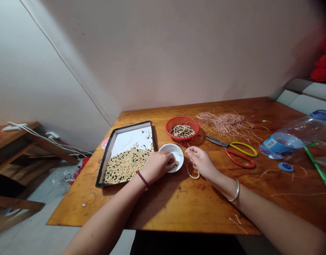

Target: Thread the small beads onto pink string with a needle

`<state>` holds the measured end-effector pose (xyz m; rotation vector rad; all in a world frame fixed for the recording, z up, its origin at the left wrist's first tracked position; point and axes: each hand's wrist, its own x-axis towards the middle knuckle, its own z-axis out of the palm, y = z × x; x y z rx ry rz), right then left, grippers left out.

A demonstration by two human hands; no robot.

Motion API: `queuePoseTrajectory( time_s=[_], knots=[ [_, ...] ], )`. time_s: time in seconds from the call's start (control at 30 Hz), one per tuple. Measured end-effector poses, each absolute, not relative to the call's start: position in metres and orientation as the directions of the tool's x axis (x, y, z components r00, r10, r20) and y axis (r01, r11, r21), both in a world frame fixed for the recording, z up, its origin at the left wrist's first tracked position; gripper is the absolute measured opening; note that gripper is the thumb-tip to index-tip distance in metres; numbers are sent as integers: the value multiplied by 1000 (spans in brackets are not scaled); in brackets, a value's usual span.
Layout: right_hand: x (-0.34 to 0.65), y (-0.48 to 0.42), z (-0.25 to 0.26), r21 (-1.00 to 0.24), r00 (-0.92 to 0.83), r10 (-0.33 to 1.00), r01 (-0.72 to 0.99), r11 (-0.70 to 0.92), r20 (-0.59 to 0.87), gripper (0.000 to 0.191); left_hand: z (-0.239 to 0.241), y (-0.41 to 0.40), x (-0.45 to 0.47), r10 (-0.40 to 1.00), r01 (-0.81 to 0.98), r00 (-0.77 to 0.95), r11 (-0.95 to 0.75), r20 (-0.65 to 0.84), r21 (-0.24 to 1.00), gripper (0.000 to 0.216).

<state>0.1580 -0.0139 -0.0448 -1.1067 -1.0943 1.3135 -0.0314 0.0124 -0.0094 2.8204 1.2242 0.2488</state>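
My left hand (163, 161) reaches into a small white bowl (179, 163), its fingers closed among a few beads (175, 164); whether a bead is pinched there is hidden. Just right of the bowl, my right hand (199, 159) pinches a thin cord (188, 144). Below that hand hangs or lies a curved string of pale beads (192, 176). Left of the bowl stands a black-edged tray (124, 136) with many loose cream, dark and green beads (129, 163). Behind the bowl, a red plastic basket (182, 119) contains strung beads in cream and brown.
Scissors (230, 147) with yellow and red handles lie right of the basket. A tangle of pink cord (226, 123) spreads behind them. At the right are a clear plastic bottle (308, 131), a blue cap (286, 166) and a green strip (318, 168). Cord scraps (238, 223) lie near the table's front edge.
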Motion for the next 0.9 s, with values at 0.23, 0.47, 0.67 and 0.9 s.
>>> queuePoseTrajectory(
  time_s=[0.23,0.47,0.67,0.9],
  knots=[
    [158,-14,-44,-990,-19,1000,-138,-4,-1,43,-8,12,-31,711,697,695,-703,106,143,18],
    [158,-15,-44,-992,-24,999,-122,17,20,42,-8,12,-29,726,721,682,-688,85,81,15],
    [159,-13,-49,-995,-12,999,-95,40,41,39,-8,12,-29,720,720,688,-693,98,39,11],
    [162,-9,-55,-997,99,992,22,72,73,34,-12,16,-30,739,735,647,-670,189,104,18]
  ],
)
